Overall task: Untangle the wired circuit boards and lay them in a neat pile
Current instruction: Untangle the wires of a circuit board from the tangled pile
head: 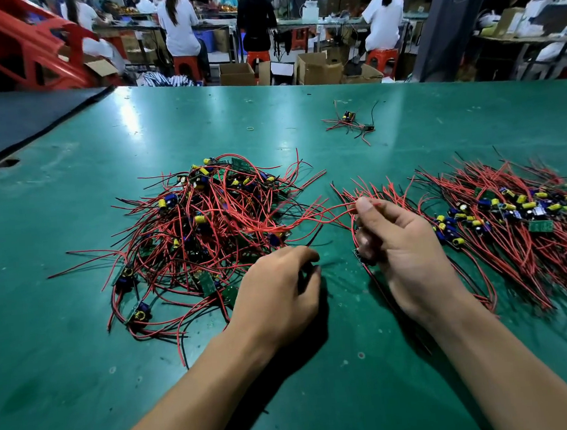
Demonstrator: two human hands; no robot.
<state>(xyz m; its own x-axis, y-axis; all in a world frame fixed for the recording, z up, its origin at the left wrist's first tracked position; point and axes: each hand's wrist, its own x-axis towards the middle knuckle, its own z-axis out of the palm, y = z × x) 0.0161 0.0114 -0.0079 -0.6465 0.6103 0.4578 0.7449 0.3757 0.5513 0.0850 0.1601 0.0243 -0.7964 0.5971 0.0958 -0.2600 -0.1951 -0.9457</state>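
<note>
A tangled heap of wired circuit boards [208, 228] with red and black leads lies at centre left on the green table [81, 352]. To the right lies a combed-out pile of boards [523, 224], wires running the same way. My right hand [401, 249] grips one wired board [359, 256] between the two piles, thumb and finger pinching its red wires, which still trail into the heap. My left hand [278, 290] rests at the heap's near edge, its fingertips pinching a black wire [314, 234].
A small stray cluster of wired boards [349, 123] lies farther back on the table. A dark mat [10, 125] covers the far left corner. Beyond the table's far edge are cardboard boxes [317, 67], red stools and people working at benches.
</note>
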